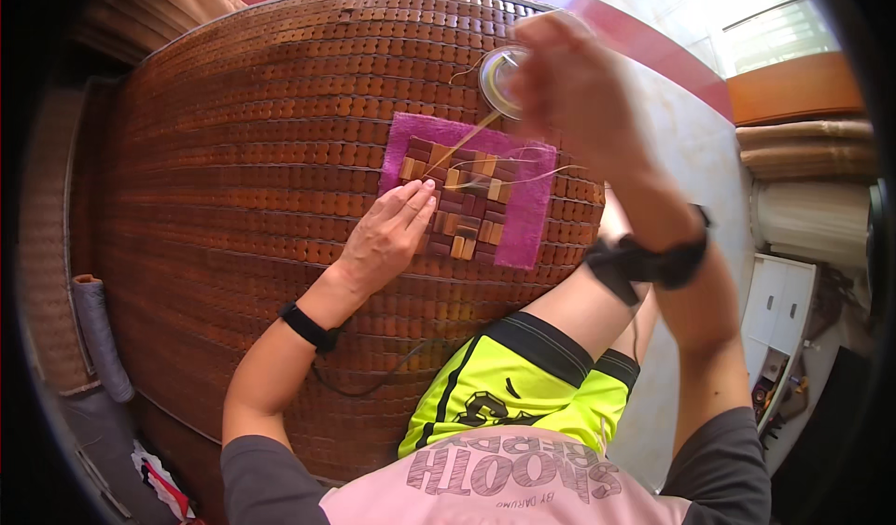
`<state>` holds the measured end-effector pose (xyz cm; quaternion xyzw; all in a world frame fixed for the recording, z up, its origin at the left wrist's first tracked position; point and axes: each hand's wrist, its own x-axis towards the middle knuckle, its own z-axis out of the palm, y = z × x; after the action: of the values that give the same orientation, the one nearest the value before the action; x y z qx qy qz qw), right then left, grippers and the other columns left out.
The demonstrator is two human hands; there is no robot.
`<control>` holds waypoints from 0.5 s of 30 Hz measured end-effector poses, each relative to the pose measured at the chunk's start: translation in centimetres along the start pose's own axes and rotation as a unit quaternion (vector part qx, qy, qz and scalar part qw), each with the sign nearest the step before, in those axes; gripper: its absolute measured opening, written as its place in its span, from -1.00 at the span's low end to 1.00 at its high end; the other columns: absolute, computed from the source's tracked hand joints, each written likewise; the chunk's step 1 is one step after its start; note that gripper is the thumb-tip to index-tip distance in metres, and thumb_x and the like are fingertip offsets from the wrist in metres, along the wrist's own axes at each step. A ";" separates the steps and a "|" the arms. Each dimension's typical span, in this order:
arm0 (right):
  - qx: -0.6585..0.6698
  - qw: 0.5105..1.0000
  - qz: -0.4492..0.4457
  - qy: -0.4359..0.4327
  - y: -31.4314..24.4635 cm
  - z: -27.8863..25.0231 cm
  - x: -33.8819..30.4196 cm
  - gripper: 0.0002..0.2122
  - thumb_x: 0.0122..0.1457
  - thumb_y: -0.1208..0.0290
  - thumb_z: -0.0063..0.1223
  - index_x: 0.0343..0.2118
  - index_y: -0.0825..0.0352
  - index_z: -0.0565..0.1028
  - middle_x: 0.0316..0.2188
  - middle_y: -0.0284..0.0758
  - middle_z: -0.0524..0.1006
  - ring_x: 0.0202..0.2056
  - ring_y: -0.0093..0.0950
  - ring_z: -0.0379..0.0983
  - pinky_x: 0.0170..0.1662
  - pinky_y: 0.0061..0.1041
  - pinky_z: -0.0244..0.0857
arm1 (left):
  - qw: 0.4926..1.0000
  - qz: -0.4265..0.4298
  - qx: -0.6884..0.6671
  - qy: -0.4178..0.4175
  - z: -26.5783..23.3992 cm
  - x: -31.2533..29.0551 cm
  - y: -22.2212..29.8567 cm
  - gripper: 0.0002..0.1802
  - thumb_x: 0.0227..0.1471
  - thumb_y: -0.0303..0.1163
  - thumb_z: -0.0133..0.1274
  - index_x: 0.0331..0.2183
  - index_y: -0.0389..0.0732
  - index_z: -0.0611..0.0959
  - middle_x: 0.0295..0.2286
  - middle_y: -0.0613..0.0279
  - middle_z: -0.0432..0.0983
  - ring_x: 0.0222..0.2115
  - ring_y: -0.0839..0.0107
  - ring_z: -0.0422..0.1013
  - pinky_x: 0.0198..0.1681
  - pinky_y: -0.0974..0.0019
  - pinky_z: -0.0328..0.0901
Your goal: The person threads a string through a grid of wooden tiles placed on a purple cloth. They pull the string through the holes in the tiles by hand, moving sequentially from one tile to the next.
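Note:
A mosaic of light and dark wooden blocks (467, 206) lies on a pink-purple cloth (525, 231). My left hand (387, 231) rests at the mosaic's left side, fingers pressed together, the tips on the end of a yellowish strand (467, 139). That strand slants up toward a round, pale-rimmed spool or dish (495, 84) beyond the cloth. My right hand (569, 82) is raised beside and partly over the round thing, smeared by motion, so its fingers and anything in them cannot be made out. Thin loose threads (551, 170) stretch over the mosaic's right side.
Everything lies on a brown mat of linked wooden tiles (252, 152). My bare legs and yellow-green shorts (499, 376) are at its near right edge. A dark cable (373, 390) loops below my left wrist. A rolled grey cloth (101, 338) stands far left, a white cabinet (777, 310) right.

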<state>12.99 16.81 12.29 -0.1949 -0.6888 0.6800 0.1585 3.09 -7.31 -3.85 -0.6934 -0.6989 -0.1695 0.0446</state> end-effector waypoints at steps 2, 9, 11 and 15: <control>-0.046 0.993 -0.087 0.071 -3.2 -6.7 -1.5 -0.69 0.38 0.30 -0.04 0.07 0.36 0.43 -0.50 -0.47 0.41 -0.61 -0.68 0.27 -0.59 -0.66 0.18 | 1.000 0.020 0.021 0.002 0.2 -0.1 -0.1 -0.55 0.07 -0.55 0.04 0.03 -0.44 0.57 0.13 -0.06 0.43 0.16 0.07 0.33 0.24 0.09 0.27; 0.182 0.892 -0.180 0.372 -6.1 -28.5 -8.7 -0.86 0.46 0.44 -0.21 -0.12 0.44 0.28 -0.63 -0.40 0.17 -0.47 -0.47 0.30 0.30 0.00 0.30 | 0.999 0.031 0.026 -0.007 0.5 -0.1 -0.5 -0.55 0.08 -0.56 0.03 0.03 -0.46 0.57 0.12 -0.07 0.44 0.17 0.08 0.34 0.25 0.10 0.28; 0.162 0.858 -0.175 0.455 -4.4 -31.3 -10.4 -0.83 0.46 0.43 -0.19 -0.08 0.46 0.30 -0.64 -0.40 0.16 -0.48 -0.43 0.36 0.27 0.01 0.34 | 0.999 0.031 0.024 -0.010 0.6 -0.1 -0.6 -0.56 0.08 -0.56 0.03 0.03 -0.46 0.57 0.12 -0.07 0.44 0.18 0.08 0.33 0.24 0.10 0.28; 0.111 0.856 -0.176 0.473 -0.6 -30.8 -10.7 -0.77 0.43 0.46 -0.15 0.05 0.47 0.32 -0.58 -0.36 0.31 -0.43 -0.42 0.42 0.26 -0.05 0.36 | 0.999 0.034 0.020 0.004 0.3 0.2 -0.5 -0.58 0.08 -0.57 0.05 0.01 -0.45 0.59 0.07 -0.06 0.48 0.13 0.07 0.38 0.22 0.11 0.30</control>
<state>37.21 38.53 14.20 -0.3500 -0.4732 0.5386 0.6029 2.65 -7.05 -4.14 -0.7149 -0.6782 -0.1564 0.0670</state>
